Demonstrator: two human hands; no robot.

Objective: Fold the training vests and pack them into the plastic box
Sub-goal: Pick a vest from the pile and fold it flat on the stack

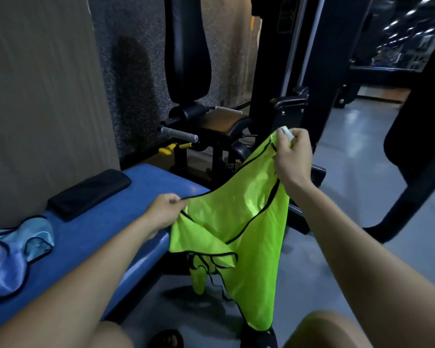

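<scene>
Gym machinery fills the background: a black padded seat machine (201,116) stands at twelve o'clock, close behind the blue worktop (126,217). On that worktop I see a black pad (89,193) at ten o'clock and a pale blue vest (13,252) lying crumpled at nine o'clock. I hold the neon green vest (239,227) in the air off the worktop's right edge, over the grey floor (362,197). My left hand (165,212) pinches one black-trimmed edge; my right hand (293,156) grips the other end higher up, at one o'clock. The vest's long axis hangs from one o'clock down toward six, its lower end bunched near my knees.
</scene>
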